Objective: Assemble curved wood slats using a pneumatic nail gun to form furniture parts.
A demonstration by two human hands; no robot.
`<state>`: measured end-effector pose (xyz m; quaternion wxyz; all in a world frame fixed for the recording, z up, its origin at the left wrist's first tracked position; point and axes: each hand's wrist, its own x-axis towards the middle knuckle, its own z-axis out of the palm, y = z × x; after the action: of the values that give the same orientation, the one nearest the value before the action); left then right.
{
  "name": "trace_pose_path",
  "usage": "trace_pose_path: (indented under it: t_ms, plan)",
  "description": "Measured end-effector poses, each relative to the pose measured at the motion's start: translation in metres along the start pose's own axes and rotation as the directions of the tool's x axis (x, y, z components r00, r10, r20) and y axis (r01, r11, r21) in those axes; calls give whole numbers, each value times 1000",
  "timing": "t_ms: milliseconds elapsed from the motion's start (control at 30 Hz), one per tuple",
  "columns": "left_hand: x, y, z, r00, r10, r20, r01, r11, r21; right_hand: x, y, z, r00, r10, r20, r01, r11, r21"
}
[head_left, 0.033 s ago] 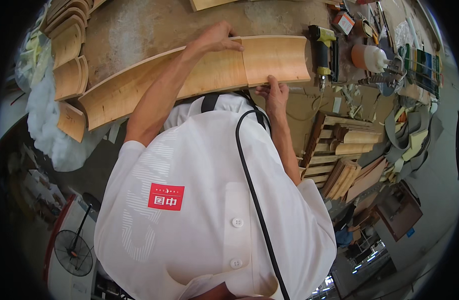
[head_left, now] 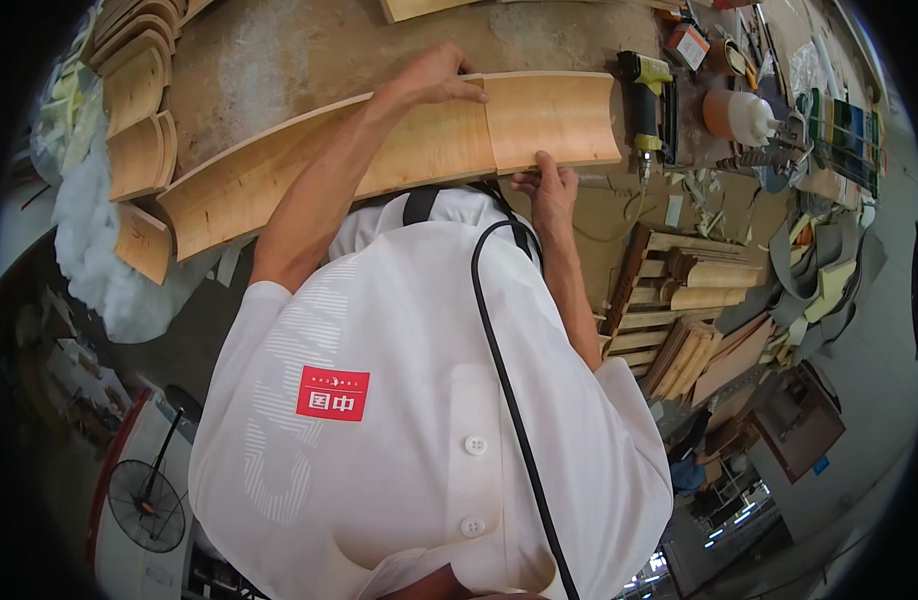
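Observation:
A long curved plywood panel (head_left: 279, 165) lies across the near side of the workbench, its hollow face up. Its right end meets a shorter curved plywood panel (head_left: 551, 118) at a straight seam. At the far edge, my left hand (head_left: 431, 78) is closed over the rim, with fingertips at the seam. My right hand (head_left: 549, 195) grips the near edge of the shorter panel just right of the seam, thumb on top and the other fingers partly hidden below. A yellow-and-black air nailer (head_left: 646, 100) lies beside the shorter panel's right end.
Curved plywood pieces (head_left: 139, 150) are stacked at the left, by white fluffy wadding (head_left: 109, 250). Right of the nailer are a squeeze bottle (head_left: 741, 117) and a small box (head_left: 687, 45). A wooden pallet (head_left: 639, 290) with panels stands at right. A hose (head_left: 619, 235) hangs from the nailer.

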<state>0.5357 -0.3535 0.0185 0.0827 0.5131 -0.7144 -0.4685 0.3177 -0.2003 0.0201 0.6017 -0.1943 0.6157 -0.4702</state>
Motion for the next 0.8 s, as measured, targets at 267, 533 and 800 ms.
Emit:
trace_pose_path:
  t_ms: [267,533,800]
  plan:
    - [1,4,0,1000,-21,6,21,1000,22,2,3,-3,1000,2,6,-2,1000,10]
    - [4,-2,4,999,-13,-48,12,1000,-26,3,3,0,1000,-25,1,25,1000,-7]
    - [5,-1,6,999,-9,-45,7,999,-46,3,4,-4,1000,-11,24,11,1000,-17]
